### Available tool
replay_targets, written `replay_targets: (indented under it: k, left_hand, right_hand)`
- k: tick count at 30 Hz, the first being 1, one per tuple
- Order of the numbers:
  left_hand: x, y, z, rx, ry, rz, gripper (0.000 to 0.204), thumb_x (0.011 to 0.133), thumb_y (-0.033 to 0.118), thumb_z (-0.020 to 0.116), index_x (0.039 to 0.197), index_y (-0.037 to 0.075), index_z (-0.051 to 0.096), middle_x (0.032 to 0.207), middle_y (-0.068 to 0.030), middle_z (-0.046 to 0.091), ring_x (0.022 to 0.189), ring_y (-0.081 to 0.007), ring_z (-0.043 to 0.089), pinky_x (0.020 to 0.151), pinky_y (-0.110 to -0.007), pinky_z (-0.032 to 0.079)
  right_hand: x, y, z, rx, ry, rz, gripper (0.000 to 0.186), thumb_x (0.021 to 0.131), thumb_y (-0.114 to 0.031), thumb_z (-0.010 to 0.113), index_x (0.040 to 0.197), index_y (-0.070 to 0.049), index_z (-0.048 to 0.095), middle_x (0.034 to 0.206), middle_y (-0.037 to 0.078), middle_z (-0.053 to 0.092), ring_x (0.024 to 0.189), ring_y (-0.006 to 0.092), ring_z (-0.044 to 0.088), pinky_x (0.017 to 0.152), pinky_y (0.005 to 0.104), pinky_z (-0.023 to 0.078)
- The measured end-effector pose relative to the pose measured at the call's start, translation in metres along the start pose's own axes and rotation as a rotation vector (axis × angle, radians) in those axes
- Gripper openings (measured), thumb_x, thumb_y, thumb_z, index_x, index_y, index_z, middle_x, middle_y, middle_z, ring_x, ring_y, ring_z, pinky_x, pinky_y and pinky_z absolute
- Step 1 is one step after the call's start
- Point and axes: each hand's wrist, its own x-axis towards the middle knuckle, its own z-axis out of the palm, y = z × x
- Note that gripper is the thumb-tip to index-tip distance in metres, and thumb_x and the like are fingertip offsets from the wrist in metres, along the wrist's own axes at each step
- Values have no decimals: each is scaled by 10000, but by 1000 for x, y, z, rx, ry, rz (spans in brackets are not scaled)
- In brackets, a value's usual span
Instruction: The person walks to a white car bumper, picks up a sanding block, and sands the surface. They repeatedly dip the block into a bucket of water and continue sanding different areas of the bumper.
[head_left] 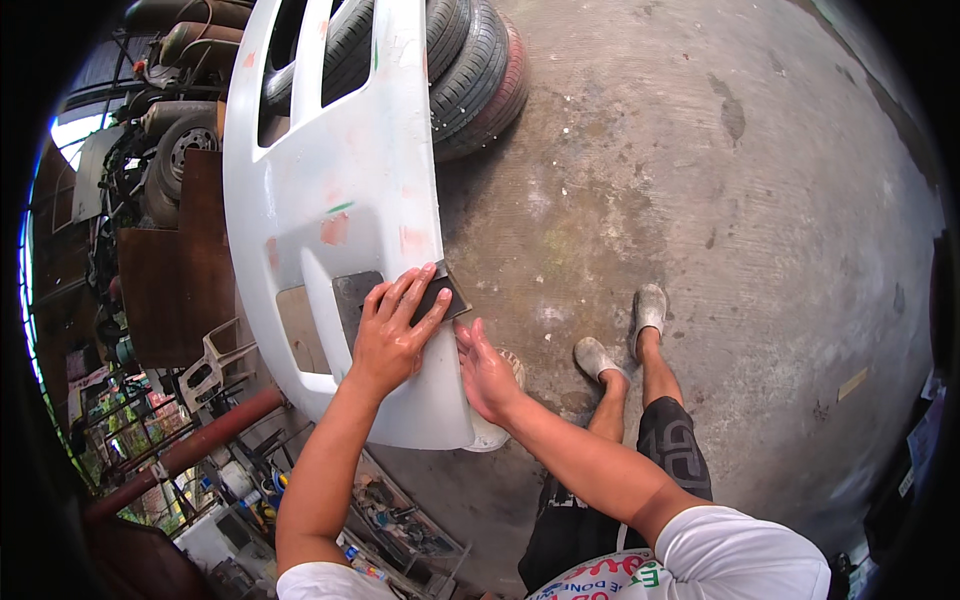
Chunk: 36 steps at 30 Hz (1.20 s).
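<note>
A white car bumper [385,210] with reddish and green patches stretches away in front of me. My left hand [395,335] lies on its right edge, fingers spread and pressing a dark sheet of sandpaper [443,298] against the surface. Part of that sheet is hidden under the fingers. Just below it, my right hand [487,378] is beside the bumper's edge, palm turned toward it and fingers extended, with nothing seen in it. Whether it touches the edge I cannot tell.
Stacked tires [470,75] sit under the far part of the bumper. A whitish container [488,434] shows partly beneath the near end. To the left are a red pipe [215,432], a plastic chair [212,368] and a wheel [188,150]. Concrete floor [760,230] spreads right.
</note>
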Motion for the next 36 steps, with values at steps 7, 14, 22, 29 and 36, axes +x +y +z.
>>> replay_targets:
  k: [7,14,22,29,36]
  left_hand:
    - [104,-62,-2,169,269,-345,574,889,173,722,1454,170,617,1595,-130,475,1390,-314,485,1079,-475,375]
    - [17,-27,-9,89,35,-29,554,889,108,686,1435,186,636,1597,-140,479,1378,-309,517,1094,-469,363]
    - [45,6,17,-5,205,-228,507,902,140,702,1405,181,659,1583,-123,494,1405,-314,496,1110,-468,361]
    - [107,-82,-8,125,260,-175,599,901,171,710,1486,230,594,1603,-99,464,1389,-318,494,1094,-475,370]
    - [29,4,19,-70,190,-187,598,845,132,737,1422,261,651,1581,-92,510,1394,-273,510,1110,-452,366]
  right_hand:
    - [-3,-10,10,45,-139,38,913,1071,-674,307,1643,25,170,1700,167,241,1549,286,253,1276,419,196]
    - [1,-1,4,-28,-55,16,938,1068,-681,303,1645,38,126,1718,169,188,1565,285,223,1281,422,174]
    - [5,-19,-8,-3,-64,28,942,1060,-687,325,1648,24,134,1700,177,240,1542,283,274,1278,427,191]
    - [-4,-2,16,50,-96,52,937,1060,-694,287,1645,26,153,1695,163,259,1527,277,303,1268,413,231]
    - [0,-26,-3,143,-97,73,950,1054,-716,242,1640,28,174,1683,164,285,1526,283,308,1270,417,226]
